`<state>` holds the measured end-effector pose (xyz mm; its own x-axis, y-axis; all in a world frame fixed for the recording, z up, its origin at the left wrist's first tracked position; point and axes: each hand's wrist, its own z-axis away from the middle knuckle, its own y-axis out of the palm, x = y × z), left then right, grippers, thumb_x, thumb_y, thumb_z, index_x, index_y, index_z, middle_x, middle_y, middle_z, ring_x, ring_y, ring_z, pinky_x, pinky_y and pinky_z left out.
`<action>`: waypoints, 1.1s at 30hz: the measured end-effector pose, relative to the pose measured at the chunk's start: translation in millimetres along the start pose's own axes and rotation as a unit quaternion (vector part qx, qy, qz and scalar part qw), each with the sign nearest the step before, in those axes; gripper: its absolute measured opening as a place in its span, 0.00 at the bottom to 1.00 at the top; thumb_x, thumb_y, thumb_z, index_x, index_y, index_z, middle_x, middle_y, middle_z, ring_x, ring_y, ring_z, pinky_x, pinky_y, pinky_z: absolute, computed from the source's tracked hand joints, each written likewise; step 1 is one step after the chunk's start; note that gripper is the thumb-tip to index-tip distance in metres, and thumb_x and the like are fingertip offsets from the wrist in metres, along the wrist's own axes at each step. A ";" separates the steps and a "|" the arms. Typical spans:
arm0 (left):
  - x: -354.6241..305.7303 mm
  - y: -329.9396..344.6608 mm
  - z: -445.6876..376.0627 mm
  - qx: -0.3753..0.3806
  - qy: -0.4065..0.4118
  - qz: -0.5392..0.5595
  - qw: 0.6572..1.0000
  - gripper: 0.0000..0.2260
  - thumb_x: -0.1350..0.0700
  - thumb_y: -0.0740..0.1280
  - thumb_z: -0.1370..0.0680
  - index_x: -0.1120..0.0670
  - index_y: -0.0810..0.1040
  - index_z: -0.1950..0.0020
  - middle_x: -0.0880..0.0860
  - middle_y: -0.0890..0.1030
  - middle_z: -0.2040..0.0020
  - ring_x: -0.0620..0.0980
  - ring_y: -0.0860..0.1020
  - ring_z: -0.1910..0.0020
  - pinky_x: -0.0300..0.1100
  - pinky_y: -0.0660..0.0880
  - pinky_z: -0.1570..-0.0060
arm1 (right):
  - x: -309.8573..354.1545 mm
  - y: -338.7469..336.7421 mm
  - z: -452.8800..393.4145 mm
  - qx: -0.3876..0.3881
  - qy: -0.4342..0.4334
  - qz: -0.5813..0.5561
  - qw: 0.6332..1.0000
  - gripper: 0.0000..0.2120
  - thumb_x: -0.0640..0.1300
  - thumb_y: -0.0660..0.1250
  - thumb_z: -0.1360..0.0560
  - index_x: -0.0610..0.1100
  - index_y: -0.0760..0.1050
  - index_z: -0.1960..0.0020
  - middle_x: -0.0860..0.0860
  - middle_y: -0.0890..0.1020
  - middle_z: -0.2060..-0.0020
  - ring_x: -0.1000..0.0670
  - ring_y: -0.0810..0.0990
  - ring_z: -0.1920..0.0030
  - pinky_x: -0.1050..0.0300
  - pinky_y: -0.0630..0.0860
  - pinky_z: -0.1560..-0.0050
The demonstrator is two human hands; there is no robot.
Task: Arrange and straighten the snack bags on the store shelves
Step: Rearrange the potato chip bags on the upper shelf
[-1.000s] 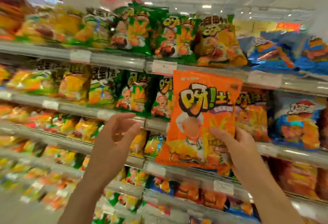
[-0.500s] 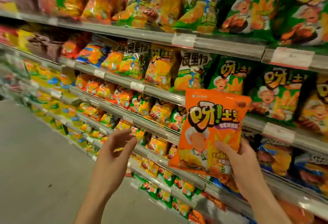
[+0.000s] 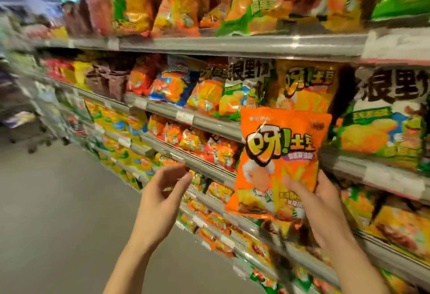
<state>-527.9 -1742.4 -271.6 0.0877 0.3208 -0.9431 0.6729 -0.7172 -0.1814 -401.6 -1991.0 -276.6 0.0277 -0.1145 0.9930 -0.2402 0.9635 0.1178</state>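
While the right hand (image 3: 325,203) grips its lower right corner, thumb across the front and fingers behind, one orange snack bag (image 3: 277,161) stands upright before the shelves (image 3: 232,44). Left hand (image 3: 160,198): one, fingers loosely spread, holding nothing. Shelved bags: blurred, uncounted.

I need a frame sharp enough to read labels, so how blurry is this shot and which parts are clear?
Head view: the orange snack bag in the right hand is fairly sharp; the shelves and the far aisle at left are motion-smeared.
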 end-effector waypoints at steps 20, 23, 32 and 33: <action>78.2 -77.0 -258.3 0.206 0.037 0.061 0.976 0.06 0.53 0.70 0.20 0.46 0.81 0.44 0.39 0.84 0.51 0.39 0.82 0.50 0.41 0.78 0.47 | -1.1 193.5 -93.2 -0.194 -0.058 0.099 0.974 0.14 0.37 0.74 0.25 0.51 0.79 0.44 0.56 0.88 0.54 0.57 0.86 0.54 0.56 0.77 0.52; 80.5 -88.0 -292.7 0.243 0.050 0.071 0.966 0.06 0.50 0.71 0.20 0.45 0.81 0.43 0.40 0.85 0.51 0.39 0.83 0.49 0.42 0.77 0.45 | 9.9 224.5 -92.4 -0.230 -0.068 0.099 0.966 0.13 0.39 0.75 0.26 0.48 0.79 0.44 0.53 0.88 0.55 0.57 0.84 0.60 0.61 0.76 0.60; 12.4 -88.7 -386.5 0.256 0.220 0.106 0.935 0.07 0.51 0.70 0.21 0.44 0.80 0.43 0.39 0.84 0.51 0.38 0.81 0.48 0.29 0.75 0.51 | 85.8 284.6 -92.8 -0.256 -0.159 0.109 0.947 0.24 0.51 0.79 0.37 0.49 0.79 0.43 0.50 0.88 0.54 0.51 0.87 0.57 0.57 0.78 0.57; 1.6 -86.0 -399.8 0.242 0.258 0.092 0.931 0.07 0.52 0.70 0.20 0.45 0.80 0.42 0.40 0.84 0.50 0.39 0.81 0.47 0.31 0.75 0.49 | 96.8 288.9 -97.5 -0.257 -0.173 0.112 0.944 0.27 0.55 0.80 0.39 0.49 0.79 0.43 0.49 0.88 0.54 0.51 0.87 0.57 0.57 0.79 0.58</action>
<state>-292.1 -1432.8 -146.0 0.5945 0.3292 -0.7336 0.2129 -0.9442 -0.2512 -373.7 -1700.1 -146.4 -0.3071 0.1204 0.9440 0.3035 0.9526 -0.0227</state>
